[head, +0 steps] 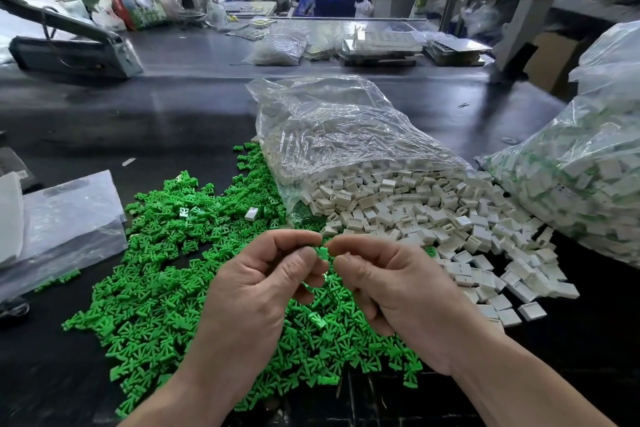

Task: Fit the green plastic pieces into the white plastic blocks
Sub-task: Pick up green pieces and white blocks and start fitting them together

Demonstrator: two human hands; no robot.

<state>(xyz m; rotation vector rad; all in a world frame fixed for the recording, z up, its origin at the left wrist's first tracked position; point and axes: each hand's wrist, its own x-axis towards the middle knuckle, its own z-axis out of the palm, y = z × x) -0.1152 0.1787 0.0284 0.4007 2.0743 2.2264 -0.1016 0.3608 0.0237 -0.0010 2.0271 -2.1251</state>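
Note:
A wide heap of green plastic pieces [166, 260] covers the black table in front of me. White plastic blocks [433, 218] spill from an open clear bag [332, 135] to the right of the heap. My left hand [263, 284] and my right hand [391, 284] meet above the green heap, fingers curled. Between their fingertips they pinch one small green piece [322, 252]. Whether a white block is hidden inside either hand cannot be seen.
A large clear bag of white-and-green parts [581, 177] lies at the right edge. Flat plastic sheets [65, 215] lie at the left. A dark machine [72, 48], small bags and metal trays [377, 45] stand at the back of the table.

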